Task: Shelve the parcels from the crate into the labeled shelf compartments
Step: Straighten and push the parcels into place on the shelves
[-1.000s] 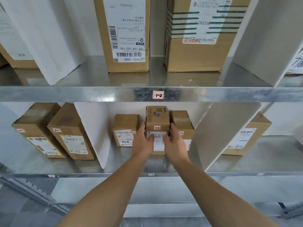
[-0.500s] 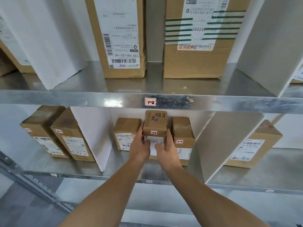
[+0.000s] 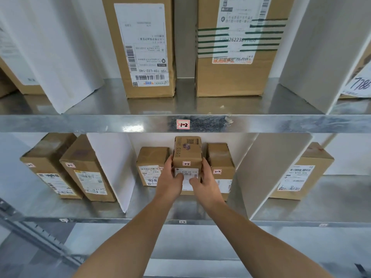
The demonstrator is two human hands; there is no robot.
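Now both the left hand [image 3: 170, 180] and the right hand [image 3: 204, 181] grip the sides of the middle parcel [image 3: 187, 155], thumbs on its front label, upright on the lower shelf [image 3: 140, 207] between two neighbouring parcels in the centre compartment.

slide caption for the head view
The left hand and right hand hold a parcel tagged 2-2 in the middle compartment of the lower shelf.

A small brown cardboard parcel [image 3: 187, 153] tagged 2-2 stands upright in the middle compartment of the lower shelf [image 3: 140, 207], between a shorter left neighbour [image 3: 152, 159] and right neighbour [image 3: 219, 159], gripped at its sides by the left hand [image 3: 170, 178] and right hand [image 3: 205, 180].
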